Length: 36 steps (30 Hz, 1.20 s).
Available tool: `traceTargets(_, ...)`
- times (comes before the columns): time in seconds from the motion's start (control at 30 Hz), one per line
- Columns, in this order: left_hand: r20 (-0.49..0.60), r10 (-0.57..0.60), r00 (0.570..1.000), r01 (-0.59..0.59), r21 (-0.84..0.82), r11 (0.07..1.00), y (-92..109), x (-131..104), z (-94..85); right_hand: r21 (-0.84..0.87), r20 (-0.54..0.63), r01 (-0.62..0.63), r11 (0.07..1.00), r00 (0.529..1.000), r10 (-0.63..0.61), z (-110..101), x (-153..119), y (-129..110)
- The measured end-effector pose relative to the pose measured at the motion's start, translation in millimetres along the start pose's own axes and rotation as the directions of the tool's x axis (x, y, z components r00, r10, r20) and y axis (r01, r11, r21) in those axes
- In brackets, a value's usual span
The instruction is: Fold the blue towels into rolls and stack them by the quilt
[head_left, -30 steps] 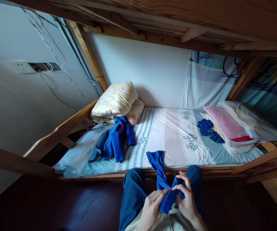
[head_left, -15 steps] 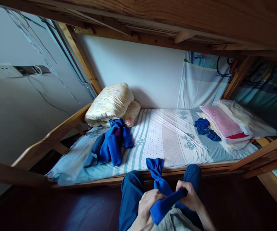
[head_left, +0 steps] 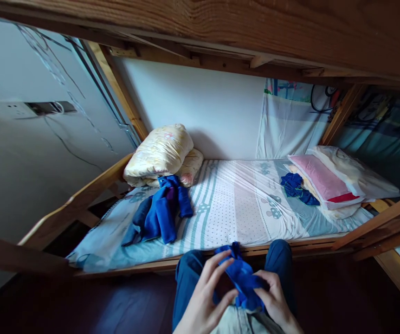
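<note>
Seen from where I stand: seated person, bare hands low over the lap, a crumpled bright-blue soft fabric piece (head_left: pixel 243 276) between them. It lies directly to the right of the left hand (head_left: pixel 203 297) and just left of the right hand (head_left: pixel 274 297). Long axis slants: far end ahead of the fingers, towards the bed edge, near end back by the waist and a little rightward. Right hand nearer; its thumb and forefinger look pinched together on the fabric's right border, though blur softens the grip. Left fingers spread, thumb well apart from forefinger, open gap facing the cloth; forefinger tip overlaps the far part in view, contact cannot be told. Legs in dark-blue trousers (head_left: pixel 190 278) on both sides of the fabric. Beyond the left fingers, further left: long-sleeved blue garment with a dark purple patch (head_left: pixel 163 211), laid out on a pale patterned bed sheet (head_left: pixel 217 204). Well beyond the right fingers, to their right: small rumpled dark-blue cloth (head_left: pixel 295 185), beside a pink pillow in clear plastic (head_left: pixel 320 176). Brands, labels: none legible. Red strip at the pillow's near edge, no readable lettering. Sheet carries mushroom prints, no words made out. No tag readable on the fabric in hand.
</note>
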<state>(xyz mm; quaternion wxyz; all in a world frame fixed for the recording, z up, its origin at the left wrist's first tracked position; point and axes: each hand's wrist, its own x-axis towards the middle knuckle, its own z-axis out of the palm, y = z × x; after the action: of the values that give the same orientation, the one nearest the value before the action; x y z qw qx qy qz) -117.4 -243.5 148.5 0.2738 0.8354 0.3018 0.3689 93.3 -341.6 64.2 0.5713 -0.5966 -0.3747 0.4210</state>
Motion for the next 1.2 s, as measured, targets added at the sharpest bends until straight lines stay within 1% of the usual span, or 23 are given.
traceTargets(0.03,0.105,0.05,0.993,-0.048,-0.016,0.999,5,0,2.6,-0.01,0.031,-0.01,1.0,0.999,0.01,6,-2,1)
traceTargets(0.1,0.277,0.111,0.954,-0.1,-0.052,0.994,12,0,11.6,-0.009,0.075,-0.034,0.999,0.997,0.035,15,-6,6)
traceTargets(0.13,0.326,0.117,0.938,-0.104,-0.057,0.993,13,0,17.1,-0.008,0.091,-0.052,0.999,0.994,0.052,19,-7,9)
traceTargets(0.2,0.359,0.093,0.929,-0.087,-0.033,0.996,13,0,27.9,-0.022,0.12,-0.093,0.995,0.988,0.095,22,-8,15)
traceTargets(0.3,0.354,0.069,0.933,-0.091,0.044,0.995,4,-2,39.1,-0.087,0.135,-0.119,0.989,0.982,0.13,21,-7,13)
traceTargets(0.37,0.366,0.079,0.927,-0.124,0.102,0.987,-4,-5,42.5,-0.145,0.158,-0.092,0.985,0.981,0.114,18,-4,4)
traceTargets(0.43,0.371,0.095,0.924,-0.167,0.166,0.972,-11,-9,43.7,-0.19,0.224,-0.032,0.981,0.972,0.075,17,-2,-9)
traceTargets(0.5,0.351,0.123,0.928,-0.211,0.225,0.951,-16,-12,43.7,-0.206,0.323,0.029,0.978,0.946,0.04,17,0,-21)
traceTargets(0.57,0.298,0.167,0.94,-0.247,0.254,0.935,-20,-14,42.6,-0.21,0.38,0.066,0.975,0.925,0.019,19,1,-29)
traceTargets(0.63,0.219,0.222,0.95,-0.272,0.232,0.934,-23,-14,40.3,-0.217,0.362,0.078,0.973,0.932,0.006,19,2,-34)
traceTargets(0.7,0.124,0.254,0.959,-0.274,0.191,0.943,-25,-12,36.4,-0.217,0.325,0.06,0.974,0.946,0.014,17,5,-35)
traceTargets(0.77,0.034,0.251,0.967,-0.253,0.173,0.952,-26,-9,31.6,-0.195,0.306,0.039,0.98,0.952,0.023,13,9,-36)
traceTargets(0.83,-0.014,0.206,0.978,-0.2,0.178,0.964,-25,-5,27.8,-0.162,0.261,0.054,0.985,0.965,-0.01,10,14,-36)
traceTargets(0.87,-0.008,0.178,0.984,-0.173,0.177,0.969,-24,-3,26.8,-0.153,0.229,0.078,0.985,0.973,-0.041,10,16,-36)
traceTargets(0.93,0.063,0.133,0.989,-0.142,0.173,0.975,-20,2,27.1,-0.156,0.201,0.126,0.98,0.975,-0.094,10,18,-35)
traceTargets(1.0,0.178,0.134,0.975,-0.163,0.162,0.973,-16,4,30.1,-0.189,0.199,0.158,0.969,0.973,-0.12,14,17,-31)
traceTargets(1.07,0.255,0.163,0.953,-0.204,0.144,0.968,-13,5,33.2,-0.227,0.178,0.182,0.957,0.974,-0.143,17,14,-27)
traceTargets(1.13,0.275,0.197,0.941,-0.237,0.119,0.964,-12,6,33.7,-0.25,0.18,0.202,0.947,0.971,-0.16,18,13,-26)
traceTargets(1.2,0.241,0.224,0.944,-0.255,0.108,0.961,-12,8,29.5,-0.257,0.226,0.217,0.942,0.961,-0.16,16,13,-28)
